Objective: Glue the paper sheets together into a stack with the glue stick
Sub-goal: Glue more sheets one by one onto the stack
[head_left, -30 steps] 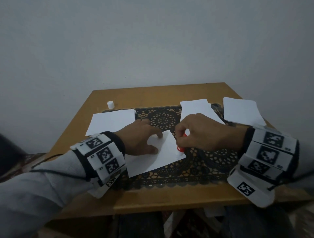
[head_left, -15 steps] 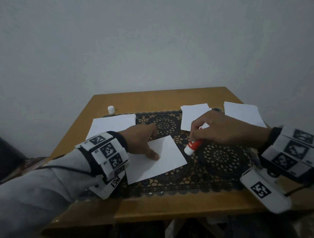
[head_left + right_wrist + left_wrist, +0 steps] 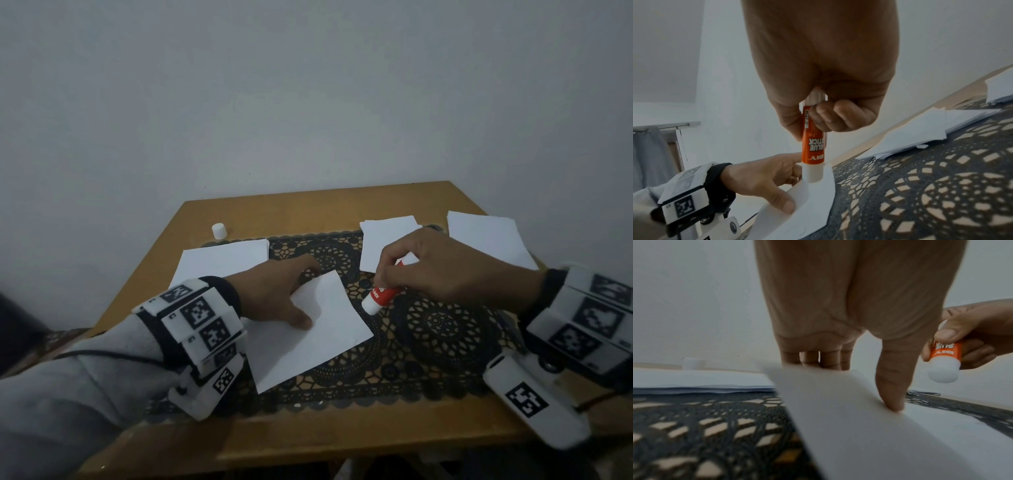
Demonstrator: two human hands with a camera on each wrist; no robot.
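While the left hand [image 3: 274, 301] pins the centre sheet [image 3: 308, 337] flat on the worktop's mat with straight fingers, the right hand [image 3: 442, 270] grips the glue stick [image 3: 380, 297] just beside the sheet's right edge, long axis slanting down-left toward it.

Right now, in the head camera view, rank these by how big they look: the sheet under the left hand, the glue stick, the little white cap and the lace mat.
Largest to smallest:
1. lace mat
2. sheet under the left hand
3. glue stick, partly hidden by the right hand
4. white cap, though it sits farthest away, so nearness exaggerates the gap.
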